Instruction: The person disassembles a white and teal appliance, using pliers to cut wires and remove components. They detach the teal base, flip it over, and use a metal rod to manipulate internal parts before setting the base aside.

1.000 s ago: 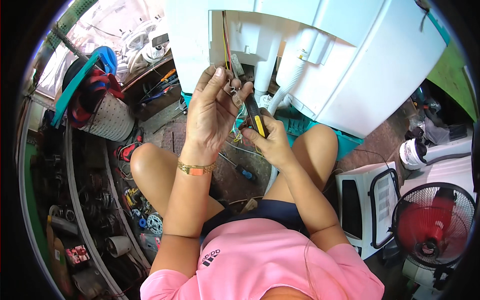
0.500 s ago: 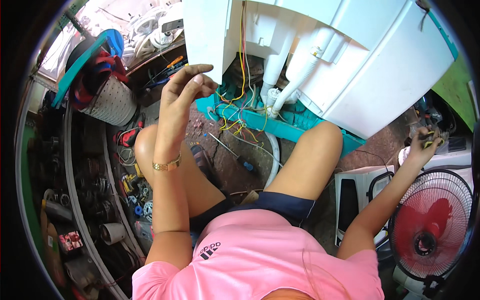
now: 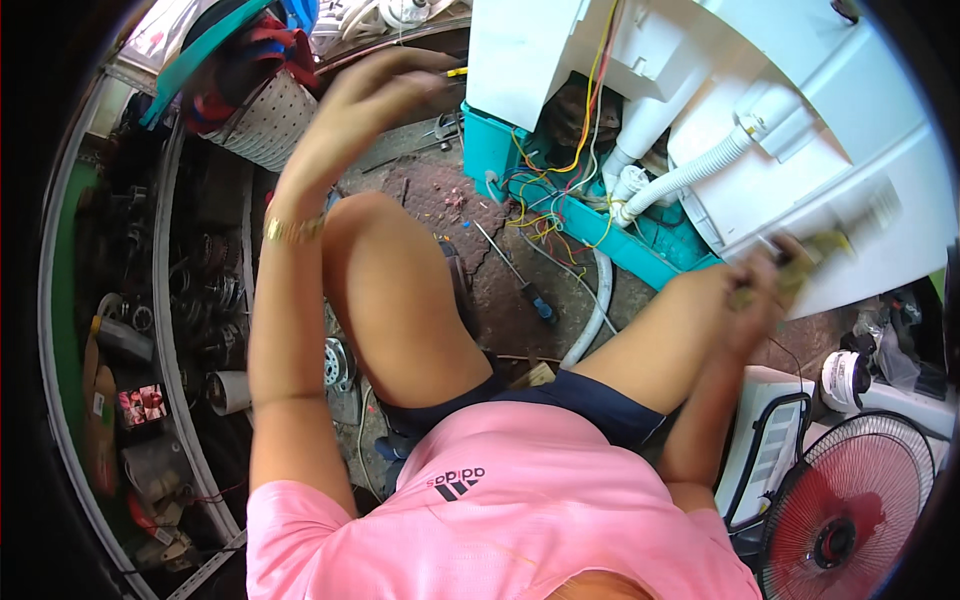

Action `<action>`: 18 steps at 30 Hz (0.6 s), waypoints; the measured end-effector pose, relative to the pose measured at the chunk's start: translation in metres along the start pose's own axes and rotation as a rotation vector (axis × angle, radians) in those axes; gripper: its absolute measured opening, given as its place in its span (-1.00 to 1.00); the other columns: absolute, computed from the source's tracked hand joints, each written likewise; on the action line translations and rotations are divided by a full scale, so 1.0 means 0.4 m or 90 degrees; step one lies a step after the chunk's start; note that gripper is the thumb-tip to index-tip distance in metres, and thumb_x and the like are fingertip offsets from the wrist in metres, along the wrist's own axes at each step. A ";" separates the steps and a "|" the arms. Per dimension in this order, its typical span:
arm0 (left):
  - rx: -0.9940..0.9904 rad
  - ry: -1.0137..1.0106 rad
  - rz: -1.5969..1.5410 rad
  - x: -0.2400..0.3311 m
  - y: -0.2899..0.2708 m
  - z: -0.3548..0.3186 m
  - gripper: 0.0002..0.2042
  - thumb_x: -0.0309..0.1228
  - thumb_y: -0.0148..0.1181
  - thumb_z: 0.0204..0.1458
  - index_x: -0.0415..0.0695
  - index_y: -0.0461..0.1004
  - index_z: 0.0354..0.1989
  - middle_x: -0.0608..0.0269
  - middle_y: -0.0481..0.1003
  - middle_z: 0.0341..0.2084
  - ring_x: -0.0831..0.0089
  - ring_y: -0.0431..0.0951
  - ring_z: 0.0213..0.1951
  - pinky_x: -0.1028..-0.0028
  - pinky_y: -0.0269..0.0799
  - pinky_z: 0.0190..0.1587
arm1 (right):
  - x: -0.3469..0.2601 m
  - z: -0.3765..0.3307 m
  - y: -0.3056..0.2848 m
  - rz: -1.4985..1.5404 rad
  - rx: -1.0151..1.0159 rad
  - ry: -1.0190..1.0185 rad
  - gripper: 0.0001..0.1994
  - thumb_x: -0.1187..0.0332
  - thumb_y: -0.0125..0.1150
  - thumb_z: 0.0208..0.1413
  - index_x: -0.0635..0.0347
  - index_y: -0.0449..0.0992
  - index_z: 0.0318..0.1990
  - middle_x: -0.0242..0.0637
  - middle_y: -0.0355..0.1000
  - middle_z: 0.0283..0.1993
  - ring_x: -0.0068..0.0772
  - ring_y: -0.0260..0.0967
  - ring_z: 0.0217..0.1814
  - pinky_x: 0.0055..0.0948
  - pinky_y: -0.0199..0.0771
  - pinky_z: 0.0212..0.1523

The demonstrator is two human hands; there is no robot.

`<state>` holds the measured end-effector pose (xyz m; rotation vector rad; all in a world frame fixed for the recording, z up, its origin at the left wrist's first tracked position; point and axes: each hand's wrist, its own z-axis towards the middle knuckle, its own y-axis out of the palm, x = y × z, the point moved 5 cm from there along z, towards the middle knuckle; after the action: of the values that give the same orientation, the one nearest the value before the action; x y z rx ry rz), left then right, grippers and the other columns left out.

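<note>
Held item: I see a small yellowish tool [image 3: 815,255], blurred, gripped in my right hand [image 3: 765,300]; its kind I cannot tell. It sits at the right, level with my right knee, in front of the white casing.
Right hand: fingers curled around the yellowish tool, raised beside the right knee; motion blur hides the finer grip.
Left hand [image 3: 365,105]: lifted up and to the left of the open machine, fingers bunched together near a thin yellow-tipped piece [image 3: 455,72]; blurred, so I cannot tell whether it pinches that piece or is merely closed beside it.
Bracelet [image 3: 293,230]: gold band on my left wrist.
Washing machine [image 3: 800,120]: white casing tipped over, its underside open, lying between the two hands and beyond them.
Wire bundle [image 3: 545,195]: yellow, red and blue leads hanging out of the opening, below and right of the left hand.
Corrugated hose [image 3: 690,175]: white, running from the casing toward the wires, left of the right hand.
Teal base [image 3: 490,150]: edge of the machine, just below the left hand.
Screwdriver [image 3: 515,275]: blue-handled, lying on the floor between my knees, well apart from both hands.
Red fan [image 3: 850,510]: standing below the right hand, near my right elbow.
Perforated basket [image 3: 265,115]: white, to the left of the left hand.
Shelf of parts [image 3: 130,340]: dark clutter along the far left, beside my left forearm.
</note>
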<state>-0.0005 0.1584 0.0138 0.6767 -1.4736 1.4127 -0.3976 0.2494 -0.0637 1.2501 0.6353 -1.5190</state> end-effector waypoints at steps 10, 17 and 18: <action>-0.025 -0.354 -0.422 -0.371 -0.015 0.087 -0.73 -0.29 0.13 0.15 -0.12 0.41 -0.03 0.23 0.55 -0.21 0.46 0.57 -0.25 0.43 0.55 -0.20 | 0.264 -0.148 0.682 -0.124 -0.428 -0.243 -0.40 0.34 0.37 -0.10 0.25 0.29 0.14 0.04 0.18 0.22 0.20 0.15 0.27 -0.11 0.19 0.27; 0.251 -0.441 0.010 -0.978 -0.072 -0.153 -0.57 -0.46 0.15 -0.07 -0.26 0.25 0.01 0.16 0.46 -0.50 0.45 0.46 -0.48 0.41 0.38 -0.44 | 0.876 -0.554 0.194 -0.998 -0.710 0.489 -0.28 -0.04 0.32 -0.01 0.22 0.22 0.18 -0.01 0.26 0.17 0.00 0.27 0.25 -0.09 0.42 0.10; 0.332 -0.451 0.034 -1.089 -0.086 -0.236 -0.59 -0.48 0.17 -0.11 -0.26 0.28 -0.04 0.21 0.42 -0.54 0.39 0.42 -0.53 0.36 0.36 -0.43 | 0.882 -0.570 0.177 -1.016 -0.741 0.490 -0.28 -0.02 0.34 -0.02 0.21 0.22 0.18 -0.03 0.27 0.18 -0.02 0.31 0.22 -0.10 0.44 0.07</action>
<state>0.2258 0.1487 -0.3716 1.5990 -1.6477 1.7120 -0.2221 0.2917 -0.4497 0.1123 2.9339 -1.1114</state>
